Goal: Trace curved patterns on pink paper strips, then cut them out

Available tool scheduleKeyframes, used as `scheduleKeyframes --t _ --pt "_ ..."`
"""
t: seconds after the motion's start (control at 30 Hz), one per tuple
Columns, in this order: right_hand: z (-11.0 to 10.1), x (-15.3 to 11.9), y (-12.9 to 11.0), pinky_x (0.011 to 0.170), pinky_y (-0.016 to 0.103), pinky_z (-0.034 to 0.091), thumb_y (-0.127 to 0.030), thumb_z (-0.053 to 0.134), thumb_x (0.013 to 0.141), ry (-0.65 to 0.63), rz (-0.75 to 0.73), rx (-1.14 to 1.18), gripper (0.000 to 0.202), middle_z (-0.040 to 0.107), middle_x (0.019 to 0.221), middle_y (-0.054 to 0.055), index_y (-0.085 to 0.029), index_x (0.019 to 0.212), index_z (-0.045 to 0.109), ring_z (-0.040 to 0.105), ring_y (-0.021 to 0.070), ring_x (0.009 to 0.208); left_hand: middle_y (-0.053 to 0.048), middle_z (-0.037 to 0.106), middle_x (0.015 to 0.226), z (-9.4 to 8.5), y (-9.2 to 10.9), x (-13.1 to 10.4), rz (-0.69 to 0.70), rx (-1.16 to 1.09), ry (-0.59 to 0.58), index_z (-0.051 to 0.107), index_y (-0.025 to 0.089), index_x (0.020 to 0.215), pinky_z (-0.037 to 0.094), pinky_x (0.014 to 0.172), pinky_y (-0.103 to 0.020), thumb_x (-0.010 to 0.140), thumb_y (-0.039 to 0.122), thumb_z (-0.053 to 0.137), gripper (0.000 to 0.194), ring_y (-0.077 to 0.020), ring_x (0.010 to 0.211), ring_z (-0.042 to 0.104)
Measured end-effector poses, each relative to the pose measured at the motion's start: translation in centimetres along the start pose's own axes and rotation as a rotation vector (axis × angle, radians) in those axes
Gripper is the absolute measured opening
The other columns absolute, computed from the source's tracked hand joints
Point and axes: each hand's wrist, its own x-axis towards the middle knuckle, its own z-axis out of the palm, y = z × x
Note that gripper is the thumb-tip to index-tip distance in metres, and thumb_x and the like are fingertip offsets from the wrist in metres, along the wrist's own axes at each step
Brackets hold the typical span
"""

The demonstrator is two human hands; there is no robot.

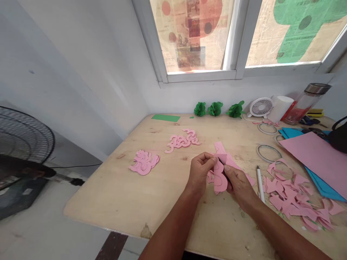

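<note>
My left hand (202, 168) pinches a pink paper strip (220, 180) at its upper part. Curved lines are drawn on the strip, and its right edge is cut into rounded lobes. My right hand (241, 186) is closed around dark scissors (222, 161), whose blades lie against the strip's upper right edge; the fingers hide most of the handles. Behind and below the hands, more pink paper (219, 146) lies on the wooden table (130, 202). A white pen (260, 182) rests just right of my right hand.
Curved pink cutouts (180, 141) and a stacked pink pile (145, 162) lie to the left. Pink scraps (295, 195), tape rings (269, 153) and pink sheets (317, 155) over blue ones fill the right. Green paper balls (215, 108), a small fan (261, 107) and a bottle (307, 103) stand along the wall.
</note>
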Motion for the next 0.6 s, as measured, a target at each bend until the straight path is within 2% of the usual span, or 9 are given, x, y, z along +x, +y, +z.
scheduleKeyframes --t 0.6 --pt "-0.48 0.14 -0.09 0.043 0.025 0.012 -0.063 0.05 0.085 -0.058 -0.067 -0.067 0.053 0.03 0.045 -0.008 -0.02 0.056 0.037 0.021 0.0055 0.041 0.004 0.052 0.056 -0.08 0.35 0.02 -0.007 0.036 -0.029 0.057 0.014 0.059 0.033 0.055 -0.021 0.062 0.027 0.072 0.02 -0.0068 0.052 0.041"
